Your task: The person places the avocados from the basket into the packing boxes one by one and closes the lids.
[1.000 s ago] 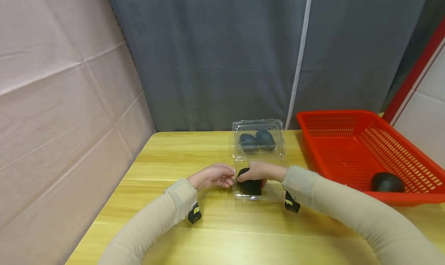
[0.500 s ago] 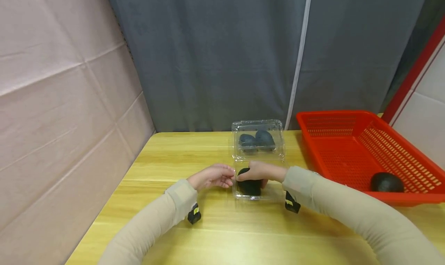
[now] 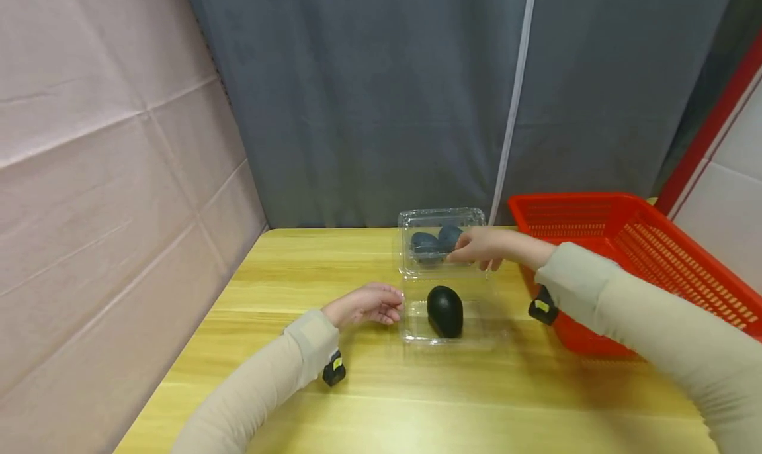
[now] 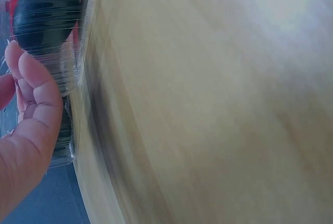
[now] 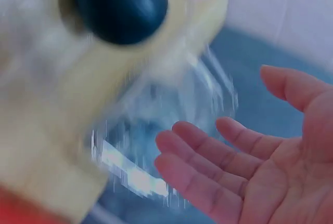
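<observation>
A dark avocado (image 3: pixel 445 312) lies in the near half of an opened clear plastic clamshell box (image 3: pixel 476 335) on the wooden table. Two more dark avocados (image 3: pixel 424 243) show through the far half, partly behind my right hand. My left hand (image 3: pixel 372 304) stays at the box's left rim, its loosely bent fingertips against the clear plastic; the left wrist view shows a gap between thumb and forefinger. My right hand (image 3: pixel 479 245) is over the right side of the far half. In the right wrist view its fingers (image 5: pixel 203 182) are spread, with nothing in the palm.
A red plastic basket (image 3: pixel 571 206) stands to the right of the box, its near part covered by my right sleeve. Behind the table hangs a grey curtain (image 3: pixel 369 110); a pale cloth wall (image 3: pixel 119 242) bounds the left side.
My right hand has let go of the avocado in the near half and moved back and right to the far half. That avocado now sits farther right. My left hand has stayed put.
</observation>
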A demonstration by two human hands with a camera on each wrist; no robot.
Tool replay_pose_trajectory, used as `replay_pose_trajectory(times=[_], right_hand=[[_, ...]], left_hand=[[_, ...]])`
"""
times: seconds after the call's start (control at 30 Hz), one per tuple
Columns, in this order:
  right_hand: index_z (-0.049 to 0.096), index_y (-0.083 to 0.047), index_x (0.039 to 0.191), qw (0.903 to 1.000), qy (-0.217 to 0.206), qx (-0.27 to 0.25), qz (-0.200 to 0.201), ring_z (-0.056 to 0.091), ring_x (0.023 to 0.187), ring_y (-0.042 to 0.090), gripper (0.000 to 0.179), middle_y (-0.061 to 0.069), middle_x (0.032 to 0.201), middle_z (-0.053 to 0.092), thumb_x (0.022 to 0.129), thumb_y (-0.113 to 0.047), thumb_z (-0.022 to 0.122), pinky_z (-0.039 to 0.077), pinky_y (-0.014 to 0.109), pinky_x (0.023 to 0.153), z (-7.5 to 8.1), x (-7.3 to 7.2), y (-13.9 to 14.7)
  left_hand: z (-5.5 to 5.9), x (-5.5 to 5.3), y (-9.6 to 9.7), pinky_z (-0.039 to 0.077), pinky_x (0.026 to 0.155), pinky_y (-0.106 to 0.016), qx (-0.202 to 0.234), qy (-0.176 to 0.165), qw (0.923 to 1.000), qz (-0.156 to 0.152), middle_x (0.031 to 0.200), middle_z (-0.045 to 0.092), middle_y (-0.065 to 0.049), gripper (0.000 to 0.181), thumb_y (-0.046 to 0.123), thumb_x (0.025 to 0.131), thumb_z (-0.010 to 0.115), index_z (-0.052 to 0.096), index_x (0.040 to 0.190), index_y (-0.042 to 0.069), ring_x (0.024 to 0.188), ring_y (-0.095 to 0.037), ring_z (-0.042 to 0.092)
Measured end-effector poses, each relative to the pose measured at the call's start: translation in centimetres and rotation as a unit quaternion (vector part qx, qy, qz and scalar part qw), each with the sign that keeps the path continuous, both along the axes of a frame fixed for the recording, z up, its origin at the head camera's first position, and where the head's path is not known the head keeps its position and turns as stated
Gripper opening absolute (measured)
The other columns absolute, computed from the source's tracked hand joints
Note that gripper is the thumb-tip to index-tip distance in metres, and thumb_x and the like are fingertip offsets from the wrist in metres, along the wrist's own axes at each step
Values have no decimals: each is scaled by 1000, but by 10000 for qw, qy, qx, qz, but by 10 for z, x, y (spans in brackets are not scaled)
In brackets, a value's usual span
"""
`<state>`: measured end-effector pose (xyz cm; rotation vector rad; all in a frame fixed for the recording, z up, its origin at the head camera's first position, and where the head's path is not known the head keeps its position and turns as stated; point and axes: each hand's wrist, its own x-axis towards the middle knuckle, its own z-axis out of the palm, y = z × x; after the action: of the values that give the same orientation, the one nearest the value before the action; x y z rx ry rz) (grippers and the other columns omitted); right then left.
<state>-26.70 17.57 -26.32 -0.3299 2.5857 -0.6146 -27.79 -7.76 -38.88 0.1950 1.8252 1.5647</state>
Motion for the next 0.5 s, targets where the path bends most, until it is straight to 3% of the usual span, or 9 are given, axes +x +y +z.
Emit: replay_pose_trajectory(times=[0.13, 0.23, 0.37, 0.43, 0.5], right_hand=[[49, 2, 121, 9994, 159, 193, -248, 55, 77, 22, 56, 18, 106, 56, 88, -43, 55, 51, 34, 63, 18, -4, 45], [45, 5, 123, 9983, 54, 365, -446, 52, 73, 23, 63, 20, 99, 55, 87, -46, 55, 48, 34, 62, 21, -10, 80], [30, 11, 132, 9948, -488, 580, -673, 52, 93, 46, 82, 35, 117, 42, 85, -53, 54, 48, 49, 76, 16, -14, 127], [16, 15, 136, 9912, -868, 608, -792, 39, 111, 56, 95, 40, 133, 23, 84, -55, 54, 43, 58, 85, 13, -14, 149], [8, 16, 136, 9857, -1216, 591, -1006, 31, 114, 59, 102, 43, 133, 14, 82, -56, 57, 39, 61, 88, 8, -13, 167]], left_hand=[[1, -1, 1, 49, 57, -19, 22, -19, 10000, 4, 74, 58, -2, 9, 7, 92, 47, 53, 93, 0, 58, -8, 55], [2, -1, 1, 49, 57, -19, 13, -11, 10000, -4, 74, 58, -2, 8, 7, 92, 47, 53, 93, 1, 59, -8, 55], [3, -2, 1, 49, 57, -19, -29, 31, 10000, -29, 74, 58, -2, 11, 7, 92, 47, 52, 96, -1, 59, -8, 55], [2, -2, 0, 49, 57, -19, -40, 45, 10000, -48, 74, 58, -2, 12, 8, 92, 47, 52, 97, -2, 59, -8, 55], [2, -3, 0, 49, 58, -19, -42, 50, 10000, -58, 74, 58, -2, 12, 8, 92, 47, 52, 96, -1, 59, -8, 56]])
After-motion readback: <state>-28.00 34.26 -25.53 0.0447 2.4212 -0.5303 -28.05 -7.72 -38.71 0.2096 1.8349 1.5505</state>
